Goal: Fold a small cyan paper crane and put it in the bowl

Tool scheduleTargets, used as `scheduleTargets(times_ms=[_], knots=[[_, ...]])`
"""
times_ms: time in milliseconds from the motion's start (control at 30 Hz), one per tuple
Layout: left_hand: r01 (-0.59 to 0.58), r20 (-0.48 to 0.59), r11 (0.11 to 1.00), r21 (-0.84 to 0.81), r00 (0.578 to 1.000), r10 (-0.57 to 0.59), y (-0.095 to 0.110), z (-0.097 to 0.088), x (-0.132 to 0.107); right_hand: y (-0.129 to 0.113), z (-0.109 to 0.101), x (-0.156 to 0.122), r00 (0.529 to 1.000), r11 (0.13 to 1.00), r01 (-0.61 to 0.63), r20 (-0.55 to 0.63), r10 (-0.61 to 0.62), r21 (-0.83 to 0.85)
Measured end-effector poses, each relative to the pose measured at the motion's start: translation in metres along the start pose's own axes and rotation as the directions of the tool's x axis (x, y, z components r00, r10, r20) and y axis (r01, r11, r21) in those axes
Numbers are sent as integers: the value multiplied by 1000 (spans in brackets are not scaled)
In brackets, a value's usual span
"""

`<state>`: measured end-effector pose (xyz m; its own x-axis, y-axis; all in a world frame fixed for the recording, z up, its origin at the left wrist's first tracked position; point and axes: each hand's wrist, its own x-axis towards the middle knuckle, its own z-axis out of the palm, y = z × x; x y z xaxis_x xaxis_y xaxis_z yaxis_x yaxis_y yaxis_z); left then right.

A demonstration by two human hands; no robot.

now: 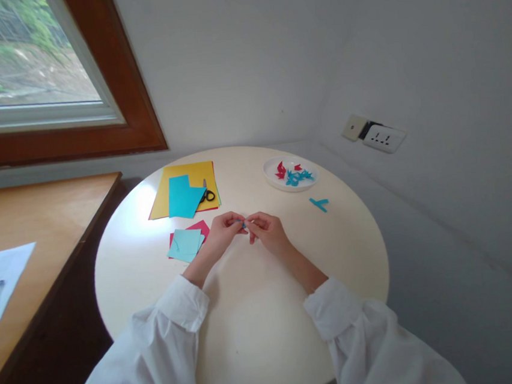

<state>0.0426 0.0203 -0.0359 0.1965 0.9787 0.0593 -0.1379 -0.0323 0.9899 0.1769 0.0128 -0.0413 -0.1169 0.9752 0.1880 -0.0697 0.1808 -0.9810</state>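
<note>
Both hands [228,227] [267,228] pinch a blue scrap [243,224], paper squares [185,242] beside the left, a plate [271,177] beyond.

A small blue paper piece [243,224] is pinched between the fingertips of the left hand [226,228] and the right hand [267,229], just above the white table; the fingers cover most of it, so its shape cannot be told. Near the left hand lie pale blue paper squares [185,242], overlapping, flat on top of red paper [204,227]. Well to the right of the right hand, blue paper strips [319,204] lie in a forked shape.
</note>
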Motion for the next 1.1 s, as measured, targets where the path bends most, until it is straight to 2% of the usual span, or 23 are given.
scheduleTargets(times_ms=[367, 633, 800, 1100], knots=[[-13, 67, 1000, -3, 998, 13, 5, -1, -3, 4, -2, 2, 1000, 1000, 0, 14, 0, 2], [-113, 32, 988, 102, 993, 110, 6, 0, -4, 3, -4, 2, 999, 1000, -8, 32, 8, -7], [-112, 9, 978, 178, 994, 113, 8, 1, -4, 2, -4, 1, 999, 1000, -15, 38, 15, -6], [-103, -16, 988, 117, 994, 105, 6, 1, -4, 1, -8, 3, 998, 998, 65, -4, -65, 22]])
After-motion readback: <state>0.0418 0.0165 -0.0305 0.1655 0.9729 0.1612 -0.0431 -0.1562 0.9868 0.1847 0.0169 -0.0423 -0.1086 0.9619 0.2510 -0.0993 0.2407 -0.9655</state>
